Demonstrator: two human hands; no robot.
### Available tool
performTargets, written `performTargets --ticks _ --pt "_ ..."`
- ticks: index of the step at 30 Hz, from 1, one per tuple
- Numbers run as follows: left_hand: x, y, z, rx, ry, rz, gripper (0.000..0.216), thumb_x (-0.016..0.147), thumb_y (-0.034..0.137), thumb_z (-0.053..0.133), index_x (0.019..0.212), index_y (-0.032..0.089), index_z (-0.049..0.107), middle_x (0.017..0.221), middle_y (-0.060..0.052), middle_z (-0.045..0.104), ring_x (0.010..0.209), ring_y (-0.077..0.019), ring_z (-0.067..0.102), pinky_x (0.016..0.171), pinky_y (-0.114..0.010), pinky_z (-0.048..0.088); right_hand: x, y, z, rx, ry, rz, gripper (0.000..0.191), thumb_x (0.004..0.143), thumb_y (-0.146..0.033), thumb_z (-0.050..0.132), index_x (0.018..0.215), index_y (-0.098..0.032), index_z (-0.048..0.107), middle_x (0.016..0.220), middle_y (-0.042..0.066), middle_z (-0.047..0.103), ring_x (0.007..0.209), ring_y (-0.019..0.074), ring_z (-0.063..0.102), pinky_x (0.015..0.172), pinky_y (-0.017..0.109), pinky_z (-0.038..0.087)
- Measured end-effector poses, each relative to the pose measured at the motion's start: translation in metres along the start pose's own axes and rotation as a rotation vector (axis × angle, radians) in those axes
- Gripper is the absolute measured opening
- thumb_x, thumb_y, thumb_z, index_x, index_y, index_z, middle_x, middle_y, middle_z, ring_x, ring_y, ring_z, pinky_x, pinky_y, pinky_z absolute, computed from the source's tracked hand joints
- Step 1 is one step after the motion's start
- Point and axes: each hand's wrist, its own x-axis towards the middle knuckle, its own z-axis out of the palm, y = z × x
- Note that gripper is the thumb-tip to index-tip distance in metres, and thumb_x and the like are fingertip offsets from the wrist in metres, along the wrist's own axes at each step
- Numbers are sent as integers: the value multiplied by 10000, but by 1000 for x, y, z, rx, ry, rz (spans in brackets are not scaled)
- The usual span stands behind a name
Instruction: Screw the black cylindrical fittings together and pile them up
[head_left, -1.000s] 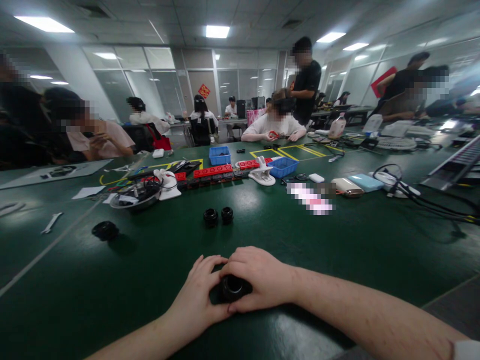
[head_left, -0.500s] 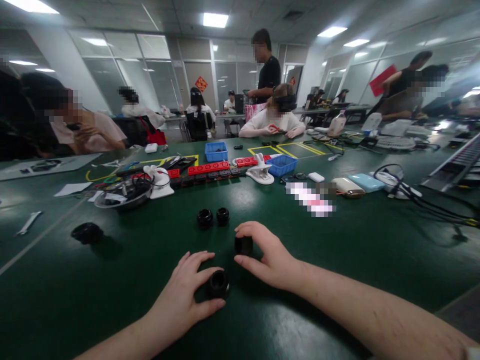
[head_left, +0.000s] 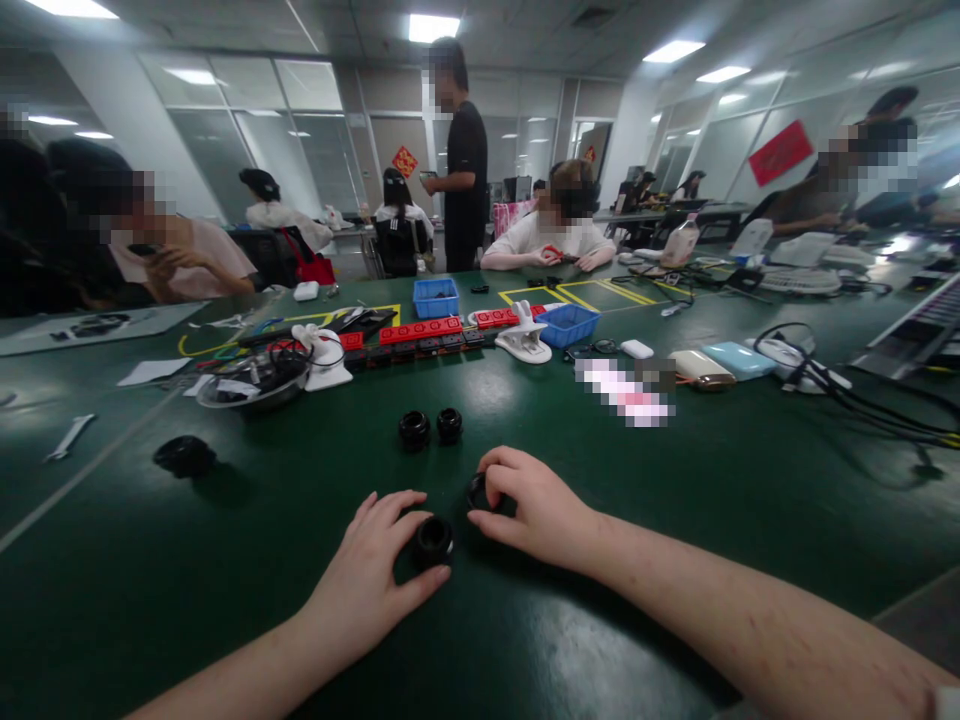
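Note:
My left hand [head_left: 375, 565] curves around a short black hollow fitting [head_left: 435, 541] with its round opening facing up. Thumb and index finger are on its sides; the other fingers stretch forward. Just to the right, my right hand [head_left: 536, 505] pinches a black ring-shaped part [head_left: 476, 492] between thumb and fingers, which hide much of it. Two more black fittings, a larger one [head_left: 414, 430] and a smaller one [head_left: 449, 426], stand side by side beyond my hands. Far to the left lies another black part [head_left: 184, 456].
A wrench [head_left: 71, 437] lies at the left of the green table [head_left: 315, 450]. Farther back are a bowl of small parts [head_left: 251, 390], red and black strips [head_left: 420, 335], white clamps [head_left: 525, 335] and a blue bin [head_left: 568, 326]. Cables [head_left: 862, 390] trail at the right. Several people sit or stand around.
My right fingers have curled further around their part, which now shows as a ring. My left hand's fitting has shifted slightly away from me. A standing person has moved left in the background.

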Motion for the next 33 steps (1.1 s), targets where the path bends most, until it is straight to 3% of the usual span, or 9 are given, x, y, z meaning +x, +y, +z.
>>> performTargets --ticks 9,14,19,22,25,28,33 --pt "0 2 -1 -27 -23 -16 351 783 438 562 1070 238 582 1229 -77 515 1178 -304 432 1023 -587 222 0 1 0 -104 58 -44 192 742 -275 647 639 -157 536 936 58 588 887 181 521 792 340 400" --pt "1 1 0 -48 -30 -20 357 779 431 568 1076 234 583 1236 -81 508 1182 -314 421 1017 -580 244 0 1 1 -129 -67 1 180 757 -275 629 641 -152 567 961 58 593 874 172 542 794 326 402" --pt "2 2 0 -51 -23 -21 349 772 426 577 1062 233 589 1225 -78 514 1169 -314 431 1018 -571 253 1 2 3 -165 -191 59 143 716 -264 659 659 -156 585 814 39 604 769 164 555 745 319 414" --pt "2 2 0 -42 -23 -11 340 778 436 570 1055 239 586 1220 -73 516 1165 -306 439 1028 -594 196 1 0 3 -175 -179 99 154 697 -262 671 757 -154 578 765 27 602 769 175 558 833 389 385" --pt "1 1 0 -43 -32 -16 372 765 457 583 1077 254 567 1228 -68 506 1171 -305 432 1028 -609 159 1 -2 3 -171 -173 117 293 682 -263 672 932 -149 571 865 49 615 849 195 560 904 423 346" --pt "0 1 -1 -55 -11 -43 467 722 470 626 1127 258 532 1215 -74 504 1159 -318 431 999 -586 249 1 -2 1 -181 -193 104 390 689 -284 654 1049 -160 570 939 74 602 903 211 546 895 402 360" --pt "2 1 -6 -57 30 -45 424 666 443 684 1029 252 577 1083 -59 549 1048 -302 492 886 -469 408 1 -1 0 -218 -231 84 309 713 -310 625 989 -171 627 869 71 583 822 202 535 797 358 410"
